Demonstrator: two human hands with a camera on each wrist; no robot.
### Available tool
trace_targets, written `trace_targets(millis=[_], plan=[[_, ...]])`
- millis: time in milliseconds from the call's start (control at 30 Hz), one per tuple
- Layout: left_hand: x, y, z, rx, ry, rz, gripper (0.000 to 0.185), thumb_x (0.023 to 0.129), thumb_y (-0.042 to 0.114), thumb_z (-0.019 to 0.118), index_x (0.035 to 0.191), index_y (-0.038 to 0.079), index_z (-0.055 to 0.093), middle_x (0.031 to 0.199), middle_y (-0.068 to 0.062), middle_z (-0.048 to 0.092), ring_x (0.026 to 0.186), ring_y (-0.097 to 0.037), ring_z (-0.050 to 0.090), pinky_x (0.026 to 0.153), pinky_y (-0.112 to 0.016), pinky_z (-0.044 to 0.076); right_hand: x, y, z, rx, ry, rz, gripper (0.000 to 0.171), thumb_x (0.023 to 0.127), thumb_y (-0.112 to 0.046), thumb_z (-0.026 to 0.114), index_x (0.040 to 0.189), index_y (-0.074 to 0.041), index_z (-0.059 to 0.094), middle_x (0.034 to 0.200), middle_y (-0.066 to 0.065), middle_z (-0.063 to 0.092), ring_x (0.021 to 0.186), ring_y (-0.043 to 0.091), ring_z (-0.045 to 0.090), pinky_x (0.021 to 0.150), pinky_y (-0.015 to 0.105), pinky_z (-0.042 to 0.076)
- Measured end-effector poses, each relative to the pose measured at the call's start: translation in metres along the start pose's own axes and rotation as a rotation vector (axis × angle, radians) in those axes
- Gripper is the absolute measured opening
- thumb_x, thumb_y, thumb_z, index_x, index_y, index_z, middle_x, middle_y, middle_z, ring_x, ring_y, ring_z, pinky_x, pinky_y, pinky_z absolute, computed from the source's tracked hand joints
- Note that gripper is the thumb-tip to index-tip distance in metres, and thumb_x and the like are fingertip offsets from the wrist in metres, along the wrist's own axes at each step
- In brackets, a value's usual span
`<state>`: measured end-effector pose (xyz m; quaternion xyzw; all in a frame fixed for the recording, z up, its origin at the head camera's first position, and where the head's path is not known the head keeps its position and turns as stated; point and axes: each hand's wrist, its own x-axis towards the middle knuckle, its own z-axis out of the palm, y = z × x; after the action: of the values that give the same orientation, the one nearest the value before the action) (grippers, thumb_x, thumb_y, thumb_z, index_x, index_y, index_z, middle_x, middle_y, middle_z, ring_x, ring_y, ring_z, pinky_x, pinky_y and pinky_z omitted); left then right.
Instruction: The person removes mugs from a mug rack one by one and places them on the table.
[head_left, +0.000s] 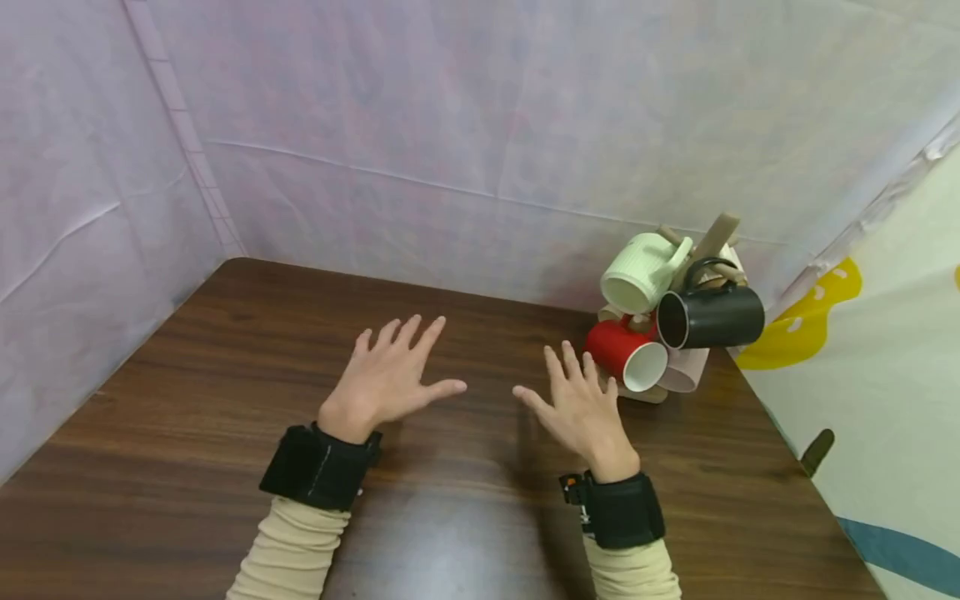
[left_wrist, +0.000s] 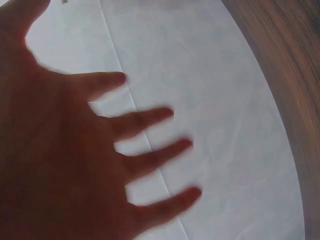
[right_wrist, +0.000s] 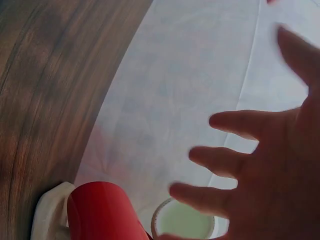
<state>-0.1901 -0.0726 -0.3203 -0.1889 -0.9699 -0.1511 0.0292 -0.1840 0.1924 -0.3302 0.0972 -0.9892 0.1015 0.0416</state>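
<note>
Both hands hover over a dark wooden table (head_left: 225, 375), fingers spread and holding nothing. The left hand (head_left: 386, 379) is over the table's middle, its thumb pointing toward the other hand. To its right, the right hand (head_left: 581, 408) is nearest to a red mug (head_left: 617, 348) on a wooden mug tree (head_left: 717, 236). A pale green ribbed mug (head_left: 637, 271) and a black mug (head_left: 712, 317) hang higher on the tree. Below the black one shows a pale pink mug (head_left: 684, 369). Another light mug behind is mostly hidden. In the right wrist view, the red mug (right_wrist: 102, 212) appears below the spread fingers.
A pale cloth wall (head_left: 420, 125) rises behind the table and along its left side. At the right hangs a white curtain (head_left: 885, 400) with yellow and blue shapes. A dark rounded object (head_left: 817, 452) sticks up at the table's right edge.
</note>
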Motion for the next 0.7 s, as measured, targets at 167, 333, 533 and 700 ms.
trace_targets(millis=[167, 333, 533, 700], plan=[[0.0029, 0.0013, 0.0013, 0.047, 0.172, 0.196, 0.057, 0.094, 0.046, 0.070, 0.136, 0.008, 0.063, 0.118, -0.015, 0.069, 0.093, -0.027, 0.068, 0.080, -0.043, 0.055, 0.0004, 0.0037, 0.0034, -0.062, 0.278, -0.148, 0.043, 0.089, -0.032, 0.078, 0.116, 0.000, 0.069, 0.113, 0.023, 0.069, 0.097, 0.044, 0.067, 0.077, 0.056, 0.054], [0.0034, 0.0016, 0.0025, 0.003, 0.242, 0.282, 0.019, 0.091, 0.029, 0.078, 0.094, 0.012, 0.073, 0.079, 0.000, 0.065, 0.060, -0.010, 0.054, 0.057, -0.027, 0.046, 0.0005, 0.0053, 0.0051, -0.031, 0.405, -0.170, 0.021, 0.084, -0.016, 0.082, 0.082, -0.004, 0.065, 0.073, 0.010, 0.062, 0.064, 0.035, 0.063, 0.052, 0.048, 0.050], [0.0036, 0.0016, 0.0019, -0.001, 0.246, 0.288, 0.020, 0.089, 0.028, 0.080, 0.082, 0.014, 0.068, 0.068, 0.005, 0.057, 0.054, -0.006, 0.047, 0.053, -0.025, 0.041, 0.0008, 0.0051, 0.0039, -0.020, 0.385, -0.144, 0.020, 0.085, -0.015, 0.080, 0.081, -0.004, 0.064, 0.072, 0.010, 0.062, 0.063, 0.035, 0.063, 0.051, 0.048, 0.049], [0.0033, 0.0021, 0.0015, 0.007, 0.238, 0.284, 0.022, 0.089, 0.031, 0.080, 0.081, 0.015, 0.067, 0.067, 0.006, 0.056, 0.054, -0.006, 0.046, 0.053, -0.025, 0.041, 0.0027, 0.0085, 0.0025, 0.053, 0.399, -0.129, 0.018, 0.087, -0.015, 0.078, 0.082, -0.005, 0.063, 0.073, 0.010, 0.063, 0.063, 0.033, 0.063, 0.052, 0.047, 0.049]])
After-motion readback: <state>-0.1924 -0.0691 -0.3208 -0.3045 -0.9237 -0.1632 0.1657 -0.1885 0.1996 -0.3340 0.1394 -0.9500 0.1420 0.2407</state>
